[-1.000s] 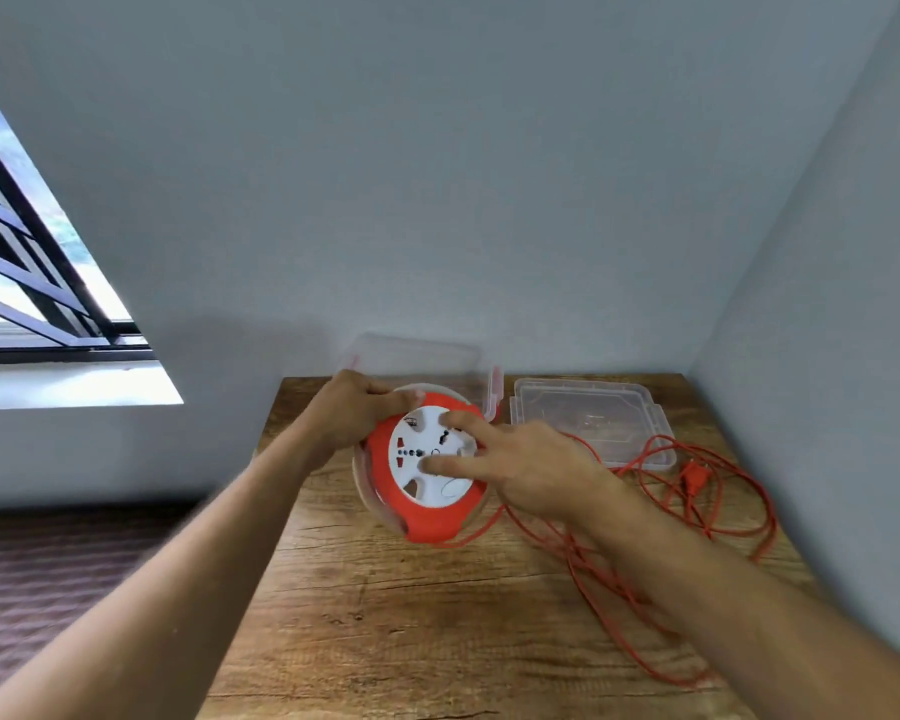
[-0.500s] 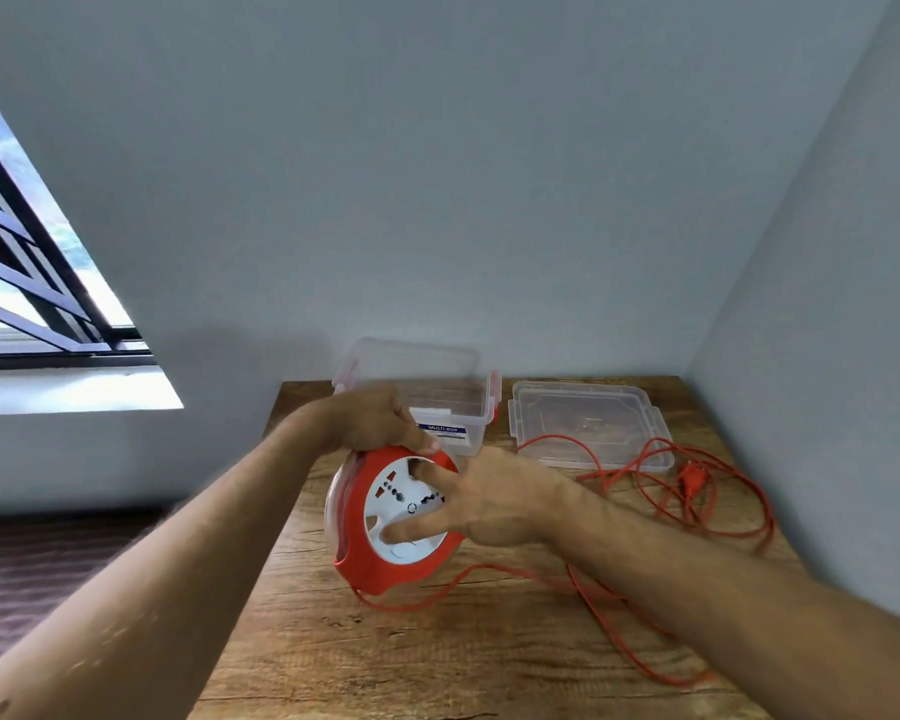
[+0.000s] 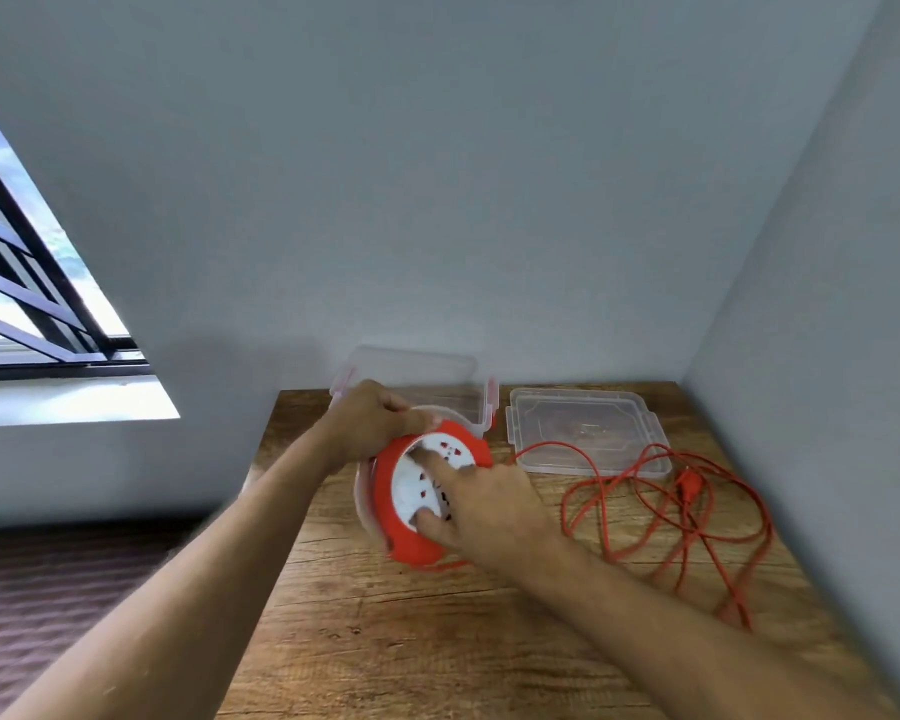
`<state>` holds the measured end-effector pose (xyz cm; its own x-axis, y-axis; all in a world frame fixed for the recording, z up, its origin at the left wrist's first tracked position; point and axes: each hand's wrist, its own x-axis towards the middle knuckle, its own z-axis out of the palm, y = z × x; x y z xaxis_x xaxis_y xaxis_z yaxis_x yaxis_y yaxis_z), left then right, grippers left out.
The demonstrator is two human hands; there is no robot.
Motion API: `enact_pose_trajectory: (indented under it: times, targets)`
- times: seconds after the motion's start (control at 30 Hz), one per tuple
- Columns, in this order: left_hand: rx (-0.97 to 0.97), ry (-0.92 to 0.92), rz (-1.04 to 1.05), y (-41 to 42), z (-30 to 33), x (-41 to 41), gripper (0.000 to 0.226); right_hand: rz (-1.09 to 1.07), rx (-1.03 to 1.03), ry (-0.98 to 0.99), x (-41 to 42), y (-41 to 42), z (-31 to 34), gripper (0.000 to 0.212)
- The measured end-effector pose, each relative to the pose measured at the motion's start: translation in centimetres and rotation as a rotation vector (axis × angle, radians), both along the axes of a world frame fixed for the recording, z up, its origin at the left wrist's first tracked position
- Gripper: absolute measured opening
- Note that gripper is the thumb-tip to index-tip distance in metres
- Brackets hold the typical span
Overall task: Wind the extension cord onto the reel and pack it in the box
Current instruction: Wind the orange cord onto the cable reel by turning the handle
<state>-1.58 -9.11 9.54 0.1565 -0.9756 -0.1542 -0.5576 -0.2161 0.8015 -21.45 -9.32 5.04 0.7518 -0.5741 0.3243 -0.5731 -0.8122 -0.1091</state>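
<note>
Wooden bench (image 3: 385, 641) carries everything: the left hand (image 3: 370, 420) grips the upper rim of the orange reel (image 3: 411, 543), held tilted above the boards, while the right hand (image 3: 489, 506) presses spread fingers onto its white socket face. Behind sits the clear box (image 3: 468, 402), its lid (image 3: 588, 428) beside it. Farther right, orange cord (image 3: 666, 511) lies in loose loops.

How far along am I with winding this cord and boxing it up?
Done: the box is open, its lid lying on the table. In hand: your left hand grips the reel at its top edge while your right hand has fingers on its white face. Left: most of the cord lies loose on the table, then packing and closing.
</note>
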Motion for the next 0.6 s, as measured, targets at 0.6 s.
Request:
enact_pose_trajectory:
  times: [0.6]
  targets:
    - [-0.030, 0.192, 0.254, 2.0, -3.0, 0.1, 0.031, 0.259, -0.066, 0.247, -3.2, -2.3, 0.9, 0.058]
